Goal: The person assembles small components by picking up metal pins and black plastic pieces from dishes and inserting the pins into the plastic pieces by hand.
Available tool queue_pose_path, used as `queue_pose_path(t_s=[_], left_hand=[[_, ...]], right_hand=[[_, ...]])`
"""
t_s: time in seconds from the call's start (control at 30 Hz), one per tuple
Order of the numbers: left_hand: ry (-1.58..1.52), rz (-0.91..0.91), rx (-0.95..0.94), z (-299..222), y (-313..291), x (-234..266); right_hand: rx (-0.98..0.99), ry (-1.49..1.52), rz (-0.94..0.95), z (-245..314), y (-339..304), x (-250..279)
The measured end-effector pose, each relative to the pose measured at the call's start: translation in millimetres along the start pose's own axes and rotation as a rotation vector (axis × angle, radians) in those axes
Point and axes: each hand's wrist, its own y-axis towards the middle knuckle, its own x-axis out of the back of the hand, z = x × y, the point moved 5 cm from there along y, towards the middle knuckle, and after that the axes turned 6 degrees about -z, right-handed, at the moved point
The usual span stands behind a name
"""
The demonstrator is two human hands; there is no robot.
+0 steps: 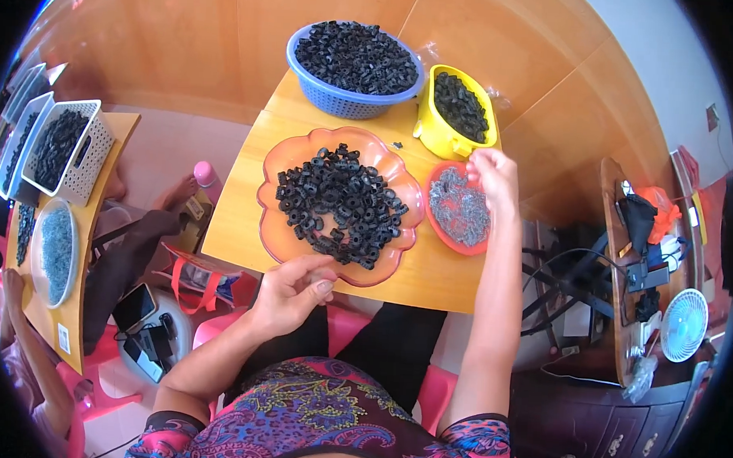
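An orange scalloped tray holds a heap of small black plastic parts, ring-like or knob-like. At its near edge is my left hand, thumb and fingers curled together; whatever they pinch is too small or hidden to name. My right hand is closed too, above the far right side of a red dish of small grey metal pieces, just in front of a yellow basket. Its fingertips are bunched, and I cannot make out anything in them. More black parts fill the yellow basket.
A blue basket heaped with black parts stands at the table's far edge. One small dark piece lies loose on the wood. At left, another person's arm reaches a second table with white baskets. A cluttered shelf with a fan stands right.
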Motion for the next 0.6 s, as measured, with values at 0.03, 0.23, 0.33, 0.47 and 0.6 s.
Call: queue_pose_path(t_s=[0.03,0.23,0.33,0.47,0.6], left_hand=[[-0.002,0.002,0.007,1.3,-0.4,0.3],[0.078,-0.036,-0.119,-7.4,0.1,0.7],[0.099,-0.103,-0.161,-14.9,-0.4,2.0],[0.154,-0.193,-0.175,-29.9,0.8,11.6],[0.408,-0.214,-0.240,-50.4,11.3,22.5]], right_hand=[[0.020,-0.080,0.020,-10.0,-10.2,5.6],[0.122,-0.744,0.140,-35.7,-61.2,30.8],[0.135,-0.784,0.203,-48.2,-65.9,31.4],[0.263,-0.894,0.241,-54.6,-65.7,15.5],[0.336,-0.988,0.173,-68.3,-61.4,9.8]])
